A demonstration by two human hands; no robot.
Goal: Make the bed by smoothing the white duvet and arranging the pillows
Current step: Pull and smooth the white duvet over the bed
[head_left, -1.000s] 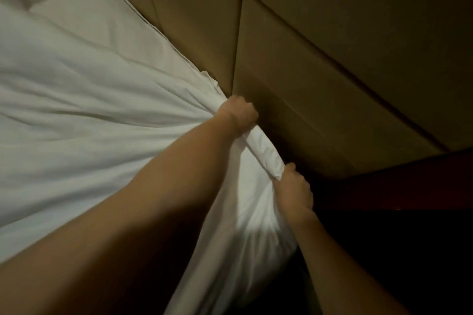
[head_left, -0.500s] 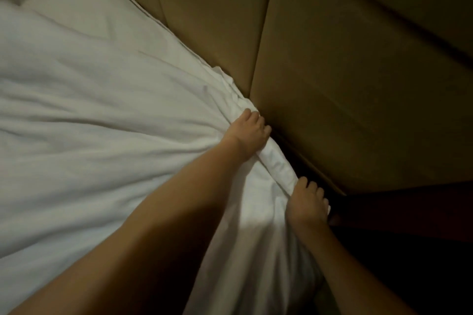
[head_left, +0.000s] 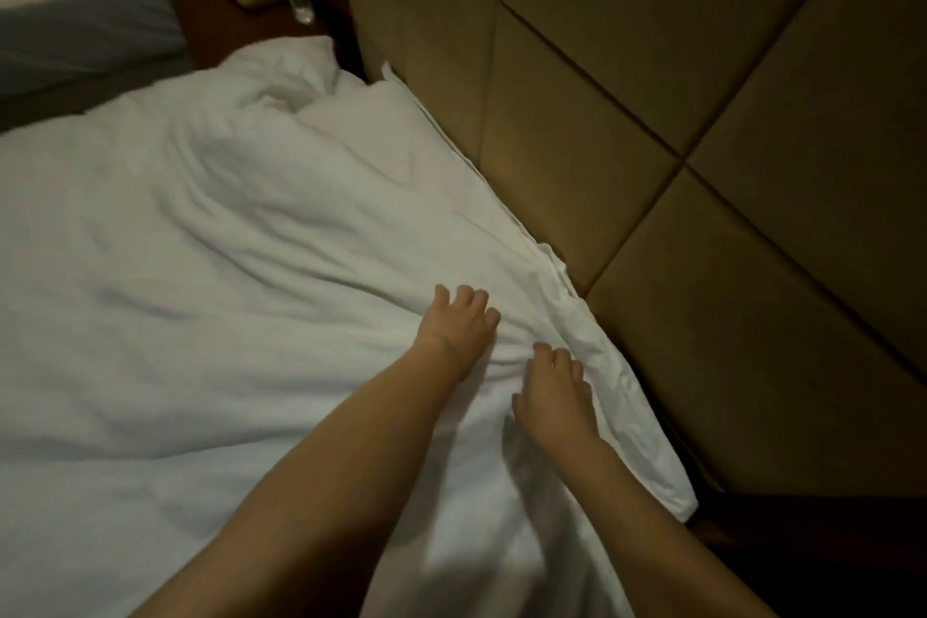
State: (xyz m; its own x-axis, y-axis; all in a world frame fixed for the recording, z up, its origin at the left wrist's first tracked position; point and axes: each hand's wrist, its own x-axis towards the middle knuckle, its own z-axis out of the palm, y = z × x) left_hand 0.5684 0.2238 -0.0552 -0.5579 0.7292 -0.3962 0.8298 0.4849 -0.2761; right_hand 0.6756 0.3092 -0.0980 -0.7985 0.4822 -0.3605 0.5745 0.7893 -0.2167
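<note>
The white duvet covers the bed and lies wrinkled, with folds running toward its top edge by the headboard. My left hand rests flat on the duvet near that edge, fingers spread. My right hand lies flat on the duvet just right of it, fingers straight. A white pillow lies against the headboard at the far corner, partly under bunched duvet.
A padded tan headboard runs along the right side. A dark wooden nightstand stands beyond the bed, and a second bed with grey and white bedding lies at top left. Dark floor shows at bottom right.
Both hands have let go of the duvet's top edge and now lie flat on it, a little further in from the headboard. The view has swung left.
</note>
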